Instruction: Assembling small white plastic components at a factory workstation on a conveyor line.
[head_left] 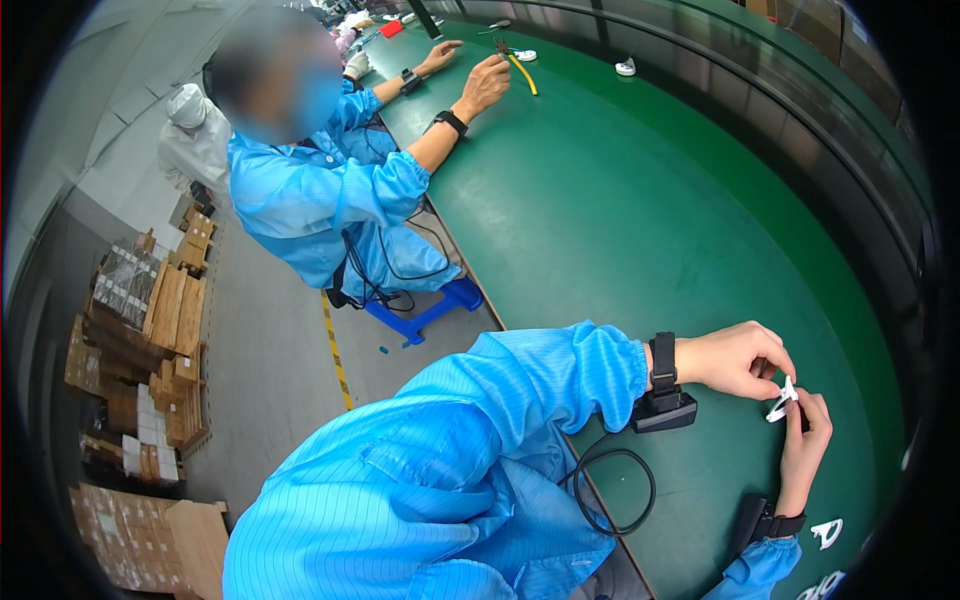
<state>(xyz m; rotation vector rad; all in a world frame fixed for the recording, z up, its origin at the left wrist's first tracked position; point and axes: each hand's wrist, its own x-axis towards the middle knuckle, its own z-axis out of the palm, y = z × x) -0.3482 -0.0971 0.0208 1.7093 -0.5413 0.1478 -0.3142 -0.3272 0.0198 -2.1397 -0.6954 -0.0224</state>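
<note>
A small white plastic part (777,411) is pinched between my two hands, just over the green table at the right. My left hand (735,361) comes in from the left, its thumb and forefinger closed on the part's upper end. From below, my right hand (806,445) grips the same part with its fingertips. The fingers cover much of it, so its full shape is hidden. Closest to my right wrist lies a similar white part with an opening (827,534), and more white pieces (822,586) sit at the lower right rim.
A black cable (652,490) loops from my left wrist device over the green table's (600,230) edge. Farther along, a co-worker in blue (330,200) holds yellow-handled pliers (522,74). White parts (625,67) lie near them. A blue stool (425,310) and stacked boxes (175,310) stand left.
</note>
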